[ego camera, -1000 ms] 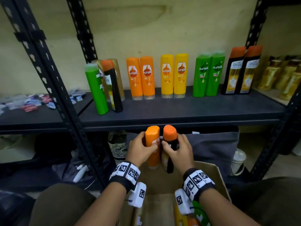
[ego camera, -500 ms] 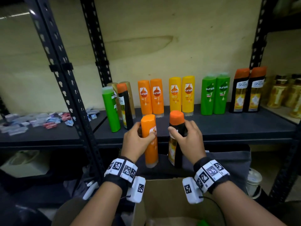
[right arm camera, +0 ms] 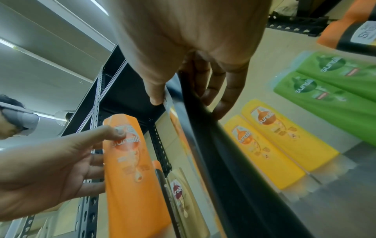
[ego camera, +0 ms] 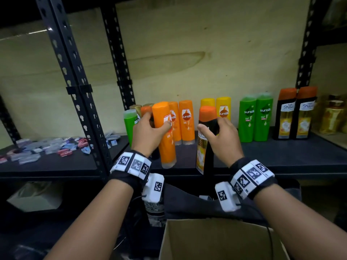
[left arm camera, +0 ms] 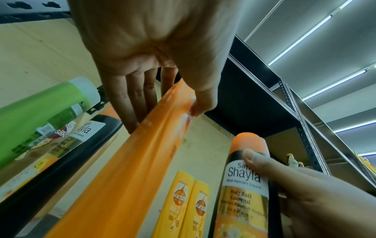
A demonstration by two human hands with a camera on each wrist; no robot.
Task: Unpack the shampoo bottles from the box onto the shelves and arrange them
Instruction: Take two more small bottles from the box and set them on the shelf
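1. Head view: an orange bottle is being gripped by the left hand, and a black bottle by the right hand. Both have been raised from above the box, now below the wrists, to shelf height, so placing is judged next.
2. Left wrist view: the orange bottle is being pinched between thumb and curled fingers; a green bottle is standing just left of the hand.
3. Right wrist view: the black bottle is being clasped by thumb and fingers; yellow bottles are standing beyond the hand.
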